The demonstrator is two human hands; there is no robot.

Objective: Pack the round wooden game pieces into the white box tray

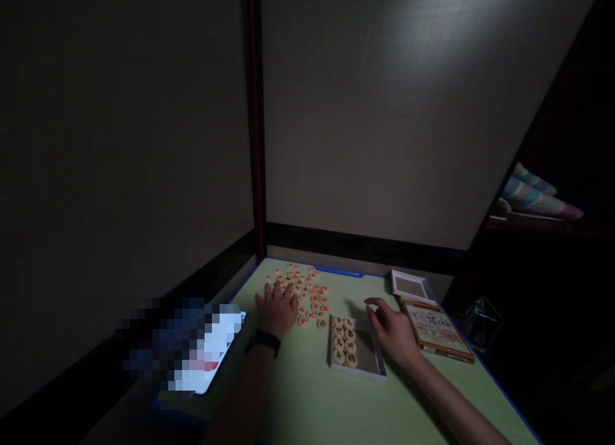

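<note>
My left hand (276,309) lies flat with fingers spread on a scattered heap of round wooden game pieces (307,290) with red and black marks. A dark band is on that wrist. My right hand (391,328) hovers over the right half of a shallow white box (368,362), fingers loosely curled and apart, nothing visible in them. Several pieces (344,342) are lined up in two columns in the box's left half.
A pale green table (307,394) with a blue edge stands in a dim corner. A lit phone (211,352) lies at its left edge. A white box tray (410,285) and a printed box lid (436,330) are at the right. A glass (482,320) stands off the table.
</note>
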